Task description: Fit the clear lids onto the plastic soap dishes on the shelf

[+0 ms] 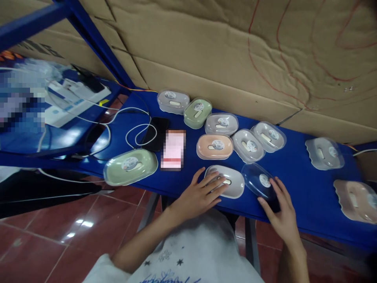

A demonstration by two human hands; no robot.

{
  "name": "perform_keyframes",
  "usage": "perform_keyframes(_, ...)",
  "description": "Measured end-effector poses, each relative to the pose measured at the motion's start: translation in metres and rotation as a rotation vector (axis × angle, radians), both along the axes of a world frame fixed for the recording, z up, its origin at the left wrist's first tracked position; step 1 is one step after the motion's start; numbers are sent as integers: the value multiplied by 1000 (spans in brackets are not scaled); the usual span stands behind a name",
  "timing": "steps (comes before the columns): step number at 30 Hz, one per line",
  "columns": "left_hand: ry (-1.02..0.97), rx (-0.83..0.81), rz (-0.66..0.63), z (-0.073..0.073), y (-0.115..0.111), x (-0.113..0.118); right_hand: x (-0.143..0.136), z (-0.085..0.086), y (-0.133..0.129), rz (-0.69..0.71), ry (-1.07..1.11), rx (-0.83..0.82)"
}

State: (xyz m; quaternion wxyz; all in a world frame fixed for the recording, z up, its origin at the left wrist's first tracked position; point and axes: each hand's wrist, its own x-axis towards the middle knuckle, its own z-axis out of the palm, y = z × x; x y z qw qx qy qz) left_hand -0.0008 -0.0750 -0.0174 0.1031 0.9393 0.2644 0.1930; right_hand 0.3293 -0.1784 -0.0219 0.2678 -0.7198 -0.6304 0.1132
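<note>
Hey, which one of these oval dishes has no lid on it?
The pale dish under the left hand: a clear lid lies beside it, by the right hand, while the others all have lids on.

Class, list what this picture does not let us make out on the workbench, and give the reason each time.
All in the head view:
Part of the pale container: covered by the left hand.
Print on the label of the clear lid: too small and blurred.
Screen content of the bright phone: pixelated.
Outer end of the far-right peach container: cut off by the right edge.
</note>
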Motion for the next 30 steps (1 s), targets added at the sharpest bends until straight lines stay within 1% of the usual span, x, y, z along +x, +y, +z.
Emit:
perform_keyframes(3, -1, -27, -3, 1, 4, 7, 13, -4, -5, -73, -162, 69)
perform_keyframes(5, -21, -63, 1, 2, 7, 12, 7, -3, -1, -84, -245, 141)
perform_keyframes(6, -30, -79, -2, 3, 9, 13, 0, -2, 3, -61, -256, 163)
perform_keyframes(7, -38, -92, -7, 4, 11, 14, -11, -1, 7, -13, -249, 171)
perform_keyframes(8, -41, -98, -13, 4, 12, 15, -22, 0, 12, 63, -229, 168)
perform_keyframes(11, -64, -41, 12, 2, 11, 13, -57, 3, 30, 351, -190, 125)
perform_keyframes(12, -92, 0, 41, 1, 8, 11, -66, 3, 36, 417, -192, 126)
perform_keyframes(14, -176, 78, 117, -2, 1, 4, -75, 4, 46, 467, -184, 164)
perform_keyframes(16, -247, 114, 174, -6, -8, -4, -76, 5, 53, 447, -148, 221)
perform_keyframes(17, -255, 113, 183, -7, -11, -8, -74, 6, 55, 432, -130, 245)
perform_keyframes(21, -146, 58, 127, -13, -20, -20, -59, 8, 53, 388, -122, 273)
perform_keyframes(23, -131, 20, 117, -14, -21, -27, -50, 7, 47, 350, -145, 275)
perform_keyframes(26, -147, -41, 115, -12, -19, -39, -40, 3, 38, 280, -208, 269)
perform_keyframes(30, -165, -50, 129, -6, -14, -51, -37, -1, 29, 249, -276, 239)
